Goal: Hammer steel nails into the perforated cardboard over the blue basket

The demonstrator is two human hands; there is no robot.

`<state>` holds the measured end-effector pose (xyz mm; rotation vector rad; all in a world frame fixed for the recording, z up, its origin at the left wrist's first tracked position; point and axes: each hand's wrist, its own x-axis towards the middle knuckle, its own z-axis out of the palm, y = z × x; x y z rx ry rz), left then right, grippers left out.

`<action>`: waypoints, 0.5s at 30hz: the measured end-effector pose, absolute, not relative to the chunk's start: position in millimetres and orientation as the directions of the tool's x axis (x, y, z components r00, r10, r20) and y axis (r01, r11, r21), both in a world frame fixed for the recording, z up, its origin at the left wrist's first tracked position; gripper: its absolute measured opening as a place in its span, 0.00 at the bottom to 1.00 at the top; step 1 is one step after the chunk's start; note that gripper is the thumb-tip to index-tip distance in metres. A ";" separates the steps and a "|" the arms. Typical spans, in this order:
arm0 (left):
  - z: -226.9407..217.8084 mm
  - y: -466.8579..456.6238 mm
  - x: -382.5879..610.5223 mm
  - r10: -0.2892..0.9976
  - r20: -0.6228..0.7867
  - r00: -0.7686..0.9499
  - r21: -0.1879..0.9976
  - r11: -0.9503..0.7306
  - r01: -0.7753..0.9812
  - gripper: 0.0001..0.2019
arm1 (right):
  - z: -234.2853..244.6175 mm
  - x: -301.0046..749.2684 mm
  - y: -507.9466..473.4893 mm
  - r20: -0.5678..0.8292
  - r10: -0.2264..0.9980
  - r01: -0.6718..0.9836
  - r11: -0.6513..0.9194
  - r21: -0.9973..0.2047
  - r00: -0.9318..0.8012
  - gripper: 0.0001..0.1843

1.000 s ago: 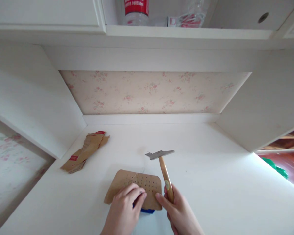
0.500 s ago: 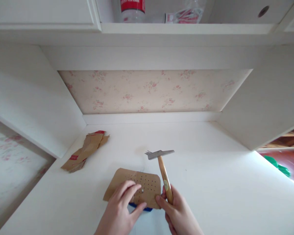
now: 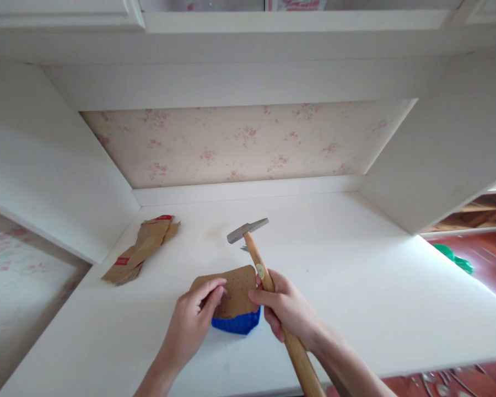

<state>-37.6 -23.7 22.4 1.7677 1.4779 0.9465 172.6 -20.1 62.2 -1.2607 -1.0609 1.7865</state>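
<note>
My right hand (image 3: 287, 302) is wrapped round the wooden handle of a hammer (image 3: 254, 256), its metal head up and away from me. The same hand's thumb presses on the right edge of a brown cardboard piece (image 3: 242, 286) dotted with rows of small holes. Under the cardboard, a blue textured thing (image 3: 237, 323) shows along the near side. My left hand (image 3: 194, 317) pinches thumb and forefinger above the cardboard, with a thin nail (image 3: 226, 295) at the fingertips, hardly visible. Several small thin metal pieces (image 3: 244, 248) lie behind the hammer handle, partly covered.
Torn brown cardboard strips (image 3: 143, 251) lie at the left on the white tabletop (image 3: 347, 286). White side panels (image 3: 421, 143) flank the table, and a shelf (image 3: 293, 22) runs above. Green leaf-shaped things (image 3: 452, 258) are beyond the right edge, over a reddish floor.
The cardboard has tilted, showing more of the blue thing below. My left fingers have come together in a pinch. The hammer has shifted left, and the camera view has moved.
</note>
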 end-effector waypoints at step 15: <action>27.0 -4.3 -46.9 0.994 -0.111 -0.017 0.898 0.108 0.427 0.25 | 62.4 166.1 13.9 -0.409 0.851 -0.209 -0.488 -0.848 -0.330 0.06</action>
